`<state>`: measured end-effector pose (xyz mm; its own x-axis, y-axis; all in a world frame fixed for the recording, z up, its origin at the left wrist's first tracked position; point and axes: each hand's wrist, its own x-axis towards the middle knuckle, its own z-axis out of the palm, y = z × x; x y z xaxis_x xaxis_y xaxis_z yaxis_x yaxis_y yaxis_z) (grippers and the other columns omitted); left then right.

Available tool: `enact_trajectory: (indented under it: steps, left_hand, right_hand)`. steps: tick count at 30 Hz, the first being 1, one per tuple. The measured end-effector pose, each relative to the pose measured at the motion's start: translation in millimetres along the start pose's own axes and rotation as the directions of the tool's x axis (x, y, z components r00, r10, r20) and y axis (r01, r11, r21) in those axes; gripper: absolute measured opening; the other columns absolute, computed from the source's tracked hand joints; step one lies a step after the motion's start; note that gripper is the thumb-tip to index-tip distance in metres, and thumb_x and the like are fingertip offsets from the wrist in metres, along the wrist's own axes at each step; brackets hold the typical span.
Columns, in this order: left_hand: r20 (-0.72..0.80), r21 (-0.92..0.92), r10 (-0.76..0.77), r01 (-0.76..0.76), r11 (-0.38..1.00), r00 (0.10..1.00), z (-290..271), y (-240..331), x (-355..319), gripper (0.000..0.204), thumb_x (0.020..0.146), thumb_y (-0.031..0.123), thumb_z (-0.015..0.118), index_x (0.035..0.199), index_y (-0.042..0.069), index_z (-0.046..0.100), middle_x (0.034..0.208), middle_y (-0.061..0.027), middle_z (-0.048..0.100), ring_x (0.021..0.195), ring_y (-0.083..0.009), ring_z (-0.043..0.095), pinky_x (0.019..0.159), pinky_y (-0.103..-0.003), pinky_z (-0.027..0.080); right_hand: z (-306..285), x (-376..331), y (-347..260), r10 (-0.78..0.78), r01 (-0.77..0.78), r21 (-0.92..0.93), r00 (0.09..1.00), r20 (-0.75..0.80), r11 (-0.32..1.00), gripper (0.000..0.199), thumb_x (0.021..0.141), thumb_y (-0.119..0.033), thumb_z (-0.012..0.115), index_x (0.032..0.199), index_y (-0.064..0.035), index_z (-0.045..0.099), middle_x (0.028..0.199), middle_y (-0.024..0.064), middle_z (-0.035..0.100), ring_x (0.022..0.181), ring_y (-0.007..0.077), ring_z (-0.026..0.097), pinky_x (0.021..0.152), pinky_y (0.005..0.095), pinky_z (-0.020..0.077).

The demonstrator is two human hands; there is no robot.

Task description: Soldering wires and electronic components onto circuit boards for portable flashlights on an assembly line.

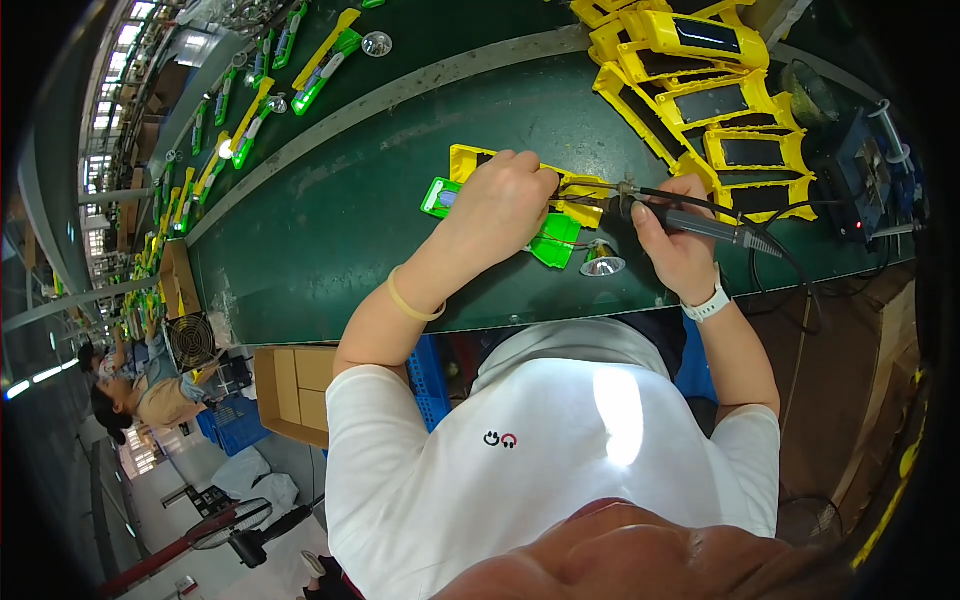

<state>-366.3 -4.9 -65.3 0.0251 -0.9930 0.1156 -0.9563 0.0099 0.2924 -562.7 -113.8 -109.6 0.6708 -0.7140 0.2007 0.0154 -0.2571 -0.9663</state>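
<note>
My right hand (672, 240) is closed around the black handle of a soldering iron (697, 226), whose metal end points left toward my left hand. Over a yellow plastic housing (468, 156) bends my left hand (505, 205), its fingers pinched together; whatever they grip is hidden beneath them. A green casing part with a grey-blue piece (437, 197) sticks out left of this hand. Below the fingers lies a green plastic cover (553, 243). Thin wires run near it to a round silvery lamp reflector (603, 261), close to the bench's near edge.
Yellow housings with dark panels (735, 150) are piled at the far right, beside a blue box (858, 175) with a red light and black cables. Beyond a grey rail (390, 95), green and yellow assemblies (325, 70) line the left. Another person (160, 400) sits further left.
</note>
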Motion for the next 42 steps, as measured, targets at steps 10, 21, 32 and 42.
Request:
enact_trajectory:
  steps: [10,21,32,42]
  left_hand:
    - [-0.002,0.022,-0.007,0.007,1.000,1.000,-1,-4,5,0.005,0.068,0.003,0.062,0.073,0.002,0.062,0.070,-0.0124,0.054,0.071,-0.0297,0.056,0.065,-0.039,0.047]
    - [-0.036,-0.005,0.011,-0.012,1.000,0.999,14,3,-4,0.005,0.068,0.006,0.061,0.070,0.002,0.061,0.071,-0.0121,0.054,0.073,-0.0285,0.056,0.067,-0.038,0.047]
    - [-0.116,-0.159,-0.007,-0.011,0.987,0.993,0,17,-9,0.016,0.069,0.015,0.070,0.080,0.005,0.064,0.078,-0.0099,0.060,0.077,-0.0261,0.059,0.067,-0.035,0.049]
    - [0.276,-0.953,-0.526,0.157,-0.259,0.805,-34,4,-38,0.028,0.080,-0.005,0.059,0.106,0.002,0.050,0.089,-0.0131,0.063,0.070,-0.0195,0.062,0.065,-0.026,0.051]
  right_hand:
    - [4,11,-10,0.042,0.005,0.443,0.994,-0.096,0.897,0.027,0.090,-0.010,0.055,0.105,-0.0030,0.034,0.082,0.0095,0.054,0.065,0.0147,0.060,0.052,0.0227,0.0476]
    - [19,21,-16,0.134,-0.160,0.365,0.986,0.095,0.917,0.023,0.093,-0.011,0.049,0.105,-0.0013,0.032,0.095,0.0123,0.052,0.089,0.0208,0.063,0.072,0.0277,0.0550]
    - [13,11,-11,0.151,-0.139,0.436,0.988,0.007,0.889,0.023,0.093,-0.010,0.049,0.106,-0.0019,0.032,0.094,0.0126,0.051,0.087,0.0236,0.064,0.069,0.0285,0.0556]
    - [13,14,-12,0.046,0.021,0.399,0.987,-0.156,0.917,0.030,0.085,-0.002,0.059,0.107,-0.0021,0.039,0.088,0.0062,0.052,0.074,0.0105,0.057,0.066,0.0223,0.0491]
